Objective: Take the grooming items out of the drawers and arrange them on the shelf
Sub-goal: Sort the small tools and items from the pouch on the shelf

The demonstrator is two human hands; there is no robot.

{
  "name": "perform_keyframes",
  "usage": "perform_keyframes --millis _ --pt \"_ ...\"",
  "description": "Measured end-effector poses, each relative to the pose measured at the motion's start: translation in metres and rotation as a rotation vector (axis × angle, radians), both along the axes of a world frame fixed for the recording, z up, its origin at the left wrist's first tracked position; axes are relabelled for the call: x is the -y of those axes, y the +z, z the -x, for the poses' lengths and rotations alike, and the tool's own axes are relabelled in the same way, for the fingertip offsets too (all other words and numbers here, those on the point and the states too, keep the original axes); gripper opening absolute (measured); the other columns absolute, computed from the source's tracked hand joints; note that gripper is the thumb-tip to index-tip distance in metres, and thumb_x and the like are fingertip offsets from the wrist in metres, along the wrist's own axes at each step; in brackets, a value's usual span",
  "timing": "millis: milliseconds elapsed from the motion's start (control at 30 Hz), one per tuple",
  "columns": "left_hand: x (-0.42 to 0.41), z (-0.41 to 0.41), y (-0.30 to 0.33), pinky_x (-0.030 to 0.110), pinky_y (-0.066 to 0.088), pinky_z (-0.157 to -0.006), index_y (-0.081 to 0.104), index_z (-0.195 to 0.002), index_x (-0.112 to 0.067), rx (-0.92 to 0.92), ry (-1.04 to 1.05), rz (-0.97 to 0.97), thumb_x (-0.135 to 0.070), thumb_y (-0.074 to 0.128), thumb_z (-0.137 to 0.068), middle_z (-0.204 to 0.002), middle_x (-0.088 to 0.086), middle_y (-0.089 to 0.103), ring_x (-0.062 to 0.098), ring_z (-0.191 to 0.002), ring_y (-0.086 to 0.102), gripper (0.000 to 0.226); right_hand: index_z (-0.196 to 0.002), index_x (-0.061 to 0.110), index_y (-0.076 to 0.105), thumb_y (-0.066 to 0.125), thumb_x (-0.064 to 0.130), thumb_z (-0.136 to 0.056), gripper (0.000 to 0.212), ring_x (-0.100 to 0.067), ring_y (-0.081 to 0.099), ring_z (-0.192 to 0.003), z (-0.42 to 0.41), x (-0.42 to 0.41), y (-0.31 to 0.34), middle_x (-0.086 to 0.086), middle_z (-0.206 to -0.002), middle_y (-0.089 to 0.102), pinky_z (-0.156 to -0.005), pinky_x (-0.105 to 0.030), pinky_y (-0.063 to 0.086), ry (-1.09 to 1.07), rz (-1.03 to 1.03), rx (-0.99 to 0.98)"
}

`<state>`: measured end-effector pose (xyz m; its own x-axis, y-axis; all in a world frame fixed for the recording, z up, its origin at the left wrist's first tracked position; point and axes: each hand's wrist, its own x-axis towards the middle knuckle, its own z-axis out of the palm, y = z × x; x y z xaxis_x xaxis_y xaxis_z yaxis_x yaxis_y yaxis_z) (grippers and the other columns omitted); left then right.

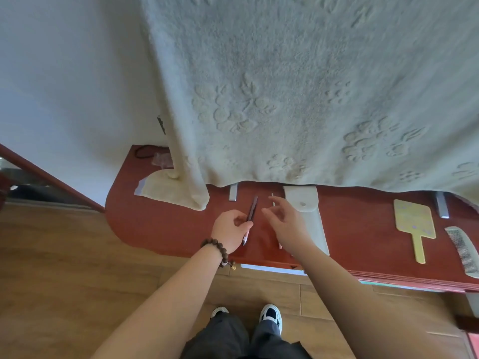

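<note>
On the red shelf (166,229), just left of the pale pouch (305,216), the person's left hand (232,230) pinches a dark slim tool (251,216), likely tweezers or a file, its tip pointing away from the body so that it lines up with the pouch's long edge. Nearer the pouch, the right hand (283,221) hovers with fingers loosely spread and grips nothing; it hangs over a thin white stick (272,199), probably to straighten it into the same row. Well to the right of the pouch lie a yellow hand mirror (414,224) and a grey comb (464,250), handles toward the person, which suggests a tidy side-by-side layout is under way. A cream towel (285,86) hangs over the back of the shelf and hides whatever sits behind the pouch. The comb is cut off at the frame's edge, the drawers are not clearly in view, and most of the white stick is covered by the right hand.
</note>
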<state>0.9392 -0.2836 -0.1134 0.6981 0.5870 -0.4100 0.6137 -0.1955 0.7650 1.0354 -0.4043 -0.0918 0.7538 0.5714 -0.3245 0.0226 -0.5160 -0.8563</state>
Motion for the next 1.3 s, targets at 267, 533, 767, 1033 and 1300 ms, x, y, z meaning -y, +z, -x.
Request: perform_keyframes --millis 267,533,767,1033,1300 --pt "-0.004 0.013 0.038 0.044 0.06 -0.076 0.067 -0.096 0.001 0.158 -0.054 0.37 -0.005 0.058 -0.091 -0.079 0.011 0.068 0.027 -0.076 0.068 0.012 -0.113 0.012 0.066 0.058 0.005 -0.091 0.025 -0.026 0.071 -0.09 -0.011 -0.011 0.03 -0.014 -0.099 0.073 -0.087 -0.034 0.056 0.073 -0.254 -0.258" --pt "-0.009 0.019 0.043 0.041 0.06 -0.073 0.069 -0.092 -0.008 0.168 -0.094 0.297 -0.01 0.063 -0.09 -0.073 0.005 0.069 0.02 -0.068 0.067 0.007 -0.101 0.003 0.067 0.059 -0.004 -0.087 0.016 -0.024 0.071 -0.079 -0.012 -0.018 0.037 -0.018 -0.09 0.073 -0.075 -0.028 0.059 0.03 -0.275 -0.282" --pt "0.001 0.041 0.019 0.038 0.059 -0.076 0.069 -0.087 -0.013 0.036 -0.192 0.115 -0.016 0.067 -0.086 -0.078 0.004 0.073 0.016 -0.073 0.07 0.005 -0.093 0.007 0.063 0.059 -0.001 -0.088 0.01 -0.022 0.068 -0.081 -0.069 -0.017 0.051 -0.014 -0.078 0.068 -0.08 -0.031 0.055 -0.225 -0.382 -0.283" --pt "-0.026 -0.004 -0.008 0.034 0.056 -0.08 0.068 -0.087 -0.017 -0.031 0.063 -0.129 -0.034 0.076 -0.074 -0.09 -0.003 0.069 0.014 -0.087 0.065 0.023 -0.089 0.021 0.07 0.068 0.009 -0.082 0.015 -0.03 0.07 -0.078 -0.036 -0.024 -0.001 -0.015 -0.093 0.067 -0.074 -0.037 0.06 -0.089 -0.008 -0.165" --pt "-0.024 -0.023 -0.022 0.033 0.052 -0.077 0.063 -0.094 -0.013 -0.214 -0.029 -0.351 -0.033 0.068 -0.084 -0.09 0.003 0.069 0.021 -0.092 0.064 0.023 -0.087 0.017 0.061 0.068 0.014 -0.079 0.01 -0.026 0.065 -0.076 -0.01 -0.055 -0.027 -0.003 -0.087 0.066 -0.073 -0.037 0.055 0.029 0.261 0.063"
